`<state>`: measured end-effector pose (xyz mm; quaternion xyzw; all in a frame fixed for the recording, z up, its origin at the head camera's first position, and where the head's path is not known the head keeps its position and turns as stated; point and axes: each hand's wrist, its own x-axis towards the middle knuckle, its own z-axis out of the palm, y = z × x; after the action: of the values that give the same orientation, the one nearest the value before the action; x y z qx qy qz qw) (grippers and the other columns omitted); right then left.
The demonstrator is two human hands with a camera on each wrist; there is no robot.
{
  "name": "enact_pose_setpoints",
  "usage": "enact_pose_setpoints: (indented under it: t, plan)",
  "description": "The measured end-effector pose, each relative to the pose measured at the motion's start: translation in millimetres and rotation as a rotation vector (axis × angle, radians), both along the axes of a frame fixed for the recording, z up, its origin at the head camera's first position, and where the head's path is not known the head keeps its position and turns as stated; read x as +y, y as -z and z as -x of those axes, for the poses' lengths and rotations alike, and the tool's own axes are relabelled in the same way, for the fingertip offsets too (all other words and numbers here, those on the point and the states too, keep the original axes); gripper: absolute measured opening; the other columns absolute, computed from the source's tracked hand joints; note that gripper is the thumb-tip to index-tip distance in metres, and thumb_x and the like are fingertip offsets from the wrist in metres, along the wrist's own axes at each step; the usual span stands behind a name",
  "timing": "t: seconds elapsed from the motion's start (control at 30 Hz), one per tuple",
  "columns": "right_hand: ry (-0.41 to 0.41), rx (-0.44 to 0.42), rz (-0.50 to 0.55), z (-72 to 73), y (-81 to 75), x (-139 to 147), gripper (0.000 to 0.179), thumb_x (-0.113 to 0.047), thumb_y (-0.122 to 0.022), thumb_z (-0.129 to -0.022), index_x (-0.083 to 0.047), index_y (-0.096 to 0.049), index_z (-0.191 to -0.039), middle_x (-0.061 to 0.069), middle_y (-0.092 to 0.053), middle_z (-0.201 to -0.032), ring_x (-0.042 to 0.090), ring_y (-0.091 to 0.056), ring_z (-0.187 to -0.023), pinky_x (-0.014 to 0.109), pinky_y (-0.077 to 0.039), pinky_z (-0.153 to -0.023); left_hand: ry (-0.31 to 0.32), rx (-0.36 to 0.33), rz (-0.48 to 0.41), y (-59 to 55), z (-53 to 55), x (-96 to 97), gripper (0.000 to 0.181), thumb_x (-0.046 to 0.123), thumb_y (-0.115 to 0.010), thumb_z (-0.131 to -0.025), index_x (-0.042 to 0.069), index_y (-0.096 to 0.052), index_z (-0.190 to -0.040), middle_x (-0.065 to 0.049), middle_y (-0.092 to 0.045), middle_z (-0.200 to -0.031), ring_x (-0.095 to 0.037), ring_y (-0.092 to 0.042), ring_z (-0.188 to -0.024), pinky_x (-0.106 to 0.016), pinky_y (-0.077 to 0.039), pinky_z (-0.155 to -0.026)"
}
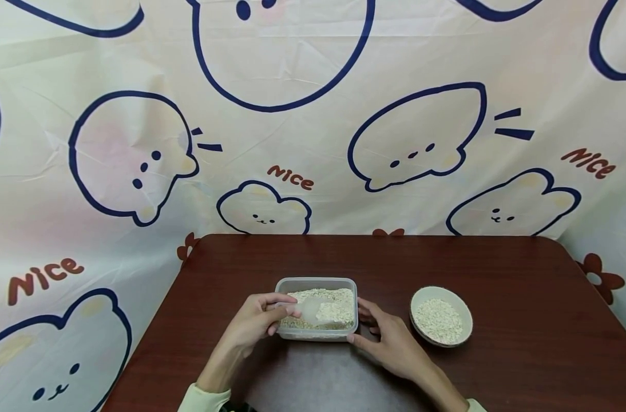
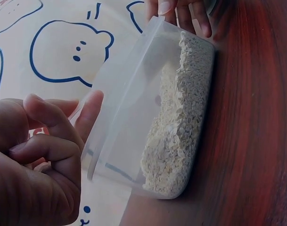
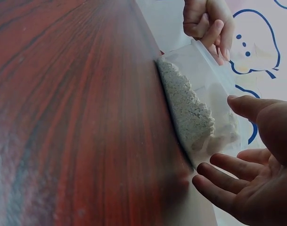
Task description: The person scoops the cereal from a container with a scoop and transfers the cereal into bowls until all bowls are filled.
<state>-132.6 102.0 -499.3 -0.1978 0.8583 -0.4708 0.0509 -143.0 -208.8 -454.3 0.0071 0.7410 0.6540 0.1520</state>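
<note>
A clear plastic container (image 1: 317,336) of rolled oats (image 2: 174,136) sits on the table, its lid off. My left hand (image 1: 258,320) pinches the handle of a translucent spoon (image 1: 309,309) between thumb and fingers at the container's left end. The spoon's bowl is over the oats inside, and pale flakes show at it. In the left wrist view the spoon is mostly hidden behind the hand. At the container's right end is my right hand (image 1: 390,343), its thumb at the near corner and its extended fingers (image 3: 223,181) along the end wall.
To the right of my right hand stands a round bowl (image 1: 415,297) filled with oats. The dark red-brown wooden table (image 1: 524,320) meets a white cloth (image 1: 333,143) printed with cartoon animals along its back and left edges.
</note>
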Motion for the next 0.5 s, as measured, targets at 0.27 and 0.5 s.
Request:
enact_pose_setpoints:
  t: [0.27,0.5]
  plan:
    - [0.016,-0.018,-0.016,-0.7,-0.3,2,0.075,-0.043,-0.081,-0.097,-0.015,-0.050,-0.159,0.008,-0.072,-0.139,0.028,-0.072,-0.127,0.042,-0.062,-0.097,-0.012,-0.008,-0.036,-2.0,-0.8,-8.7,0.037,0.012,-0.070,-0.102,-0.011,-0.066,-0.131,0.005,-0.081,-0.091,-0.001,-0.044,-0.052,-0.016,-0.026,-0.046]
    - [0.003,-0.016,-0.022,-1.5,-1.6,5,0.075,-0.045,-0.079,-0.098,-0.017,-0.048,-0.160,0.006,-0.070,-0.145,0.027,-0.070,-0.130,0.044,-0.061,-0.099,-0.042,-0.004,-0.051,-6.5,-4.3,-19.6,0.036,0.011,-0.069,-0.103,-0.011,-0.066,-0.130,0.005,-0.081,-0.092,-0.002,-0.044,-0.053,-0.016,-0.025,-0.046]
